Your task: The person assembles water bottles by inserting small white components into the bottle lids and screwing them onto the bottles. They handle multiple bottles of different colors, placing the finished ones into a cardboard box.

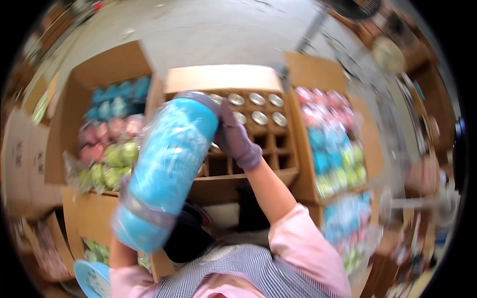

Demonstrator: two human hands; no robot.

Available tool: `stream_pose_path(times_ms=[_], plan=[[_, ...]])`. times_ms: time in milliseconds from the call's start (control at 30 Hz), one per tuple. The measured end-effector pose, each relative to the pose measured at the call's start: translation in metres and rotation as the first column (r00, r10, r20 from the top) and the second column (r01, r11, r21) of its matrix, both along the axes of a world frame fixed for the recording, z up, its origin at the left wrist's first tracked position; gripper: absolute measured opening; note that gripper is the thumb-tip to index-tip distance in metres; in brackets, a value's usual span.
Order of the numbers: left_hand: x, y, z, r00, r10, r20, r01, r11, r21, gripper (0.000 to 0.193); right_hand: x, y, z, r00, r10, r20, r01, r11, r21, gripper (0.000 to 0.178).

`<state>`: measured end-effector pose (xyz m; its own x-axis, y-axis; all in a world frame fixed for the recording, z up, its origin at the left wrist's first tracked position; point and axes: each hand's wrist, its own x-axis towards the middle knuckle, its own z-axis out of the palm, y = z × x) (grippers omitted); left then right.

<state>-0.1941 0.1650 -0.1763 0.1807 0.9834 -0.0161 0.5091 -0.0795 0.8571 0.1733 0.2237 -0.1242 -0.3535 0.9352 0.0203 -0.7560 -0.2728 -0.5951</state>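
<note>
A wrapped blue bottle [166, 159] tilts in midair, hiding much of the left edge of a divided carton [223, 79]. The gloved right hand [234, 133] clasps its top; whether the mostly hidden left hand [125, 183] grips is unclear. Packed boxes [63, 141] crowd the carton's left and right edges.

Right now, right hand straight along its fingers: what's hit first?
Likely the plastic-wrapped blue bottle, near its grey end; depth is unclear, so the right hand might clear it toward the carton's far flap.
</note>
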Motion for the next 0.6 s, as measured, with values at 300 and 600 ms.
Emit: stream_pose_path(times_ms=[300,600], plan=[[0.165,-0.130,0.004,0.936,0.151,0.318,-0.133,0.988,-0.080,0.023,0.069,-0.191,0.021,0.306,-0.513,0.801,-0.208,0.785,0.583,0.055],[0.166,-0.216,0.064,0.837,-0.541,0.079,0.540,0.795,-0.277,0.071,0.048,-0.198,0.025,0.415,-0.499,0.761,-0.014,0.833,0.554,0.037]])
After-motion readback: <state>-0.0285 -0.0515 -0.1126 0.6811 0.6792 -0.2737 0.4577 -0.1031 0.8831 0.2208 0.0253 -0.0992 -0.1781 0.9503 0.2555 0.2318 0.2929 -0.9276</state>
